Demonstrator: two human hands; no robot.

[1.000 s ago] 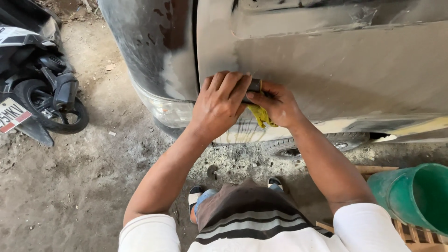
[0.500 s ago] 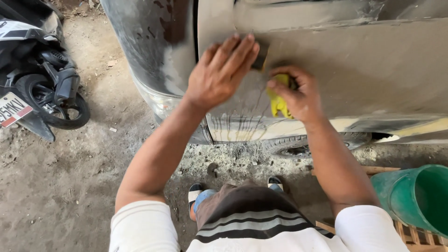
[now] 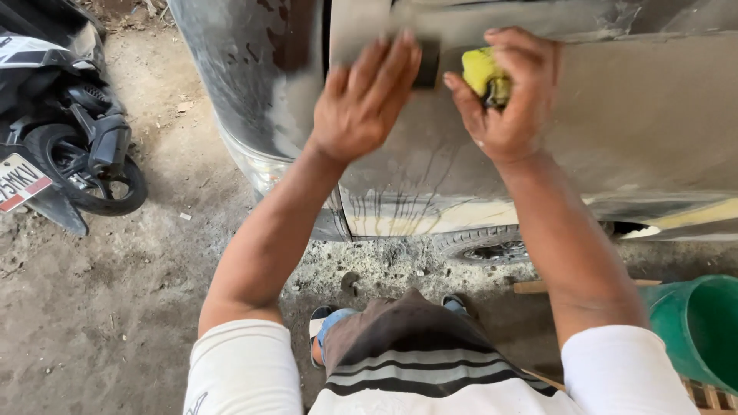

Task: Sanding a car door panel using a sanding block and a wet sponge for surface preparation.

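Two hands press against a grey, primer-coated car panel (image 3: 630, 115). Left hand (image 3: 367, 100) lies flat with fingers spread, pressing a dark sanding block (image 3: 427, 63) that shows at its fingertips. Right hand (image 3: 507, 96) is closed around a yellow sponge (image 3: 483, 73), held against the panel just beside the block. Dark wet streaks run down the panel below them. A green bucket (image 3: 696, 327) stands at the lower right; a motorcycle (image 3: 73, 146) is parked at the left on the dirt floor (image 3: 138, 292).

Wet yellow sponge (image 3: 483, 73) pressed against the dull grey car panel (image 3: 653, 115)
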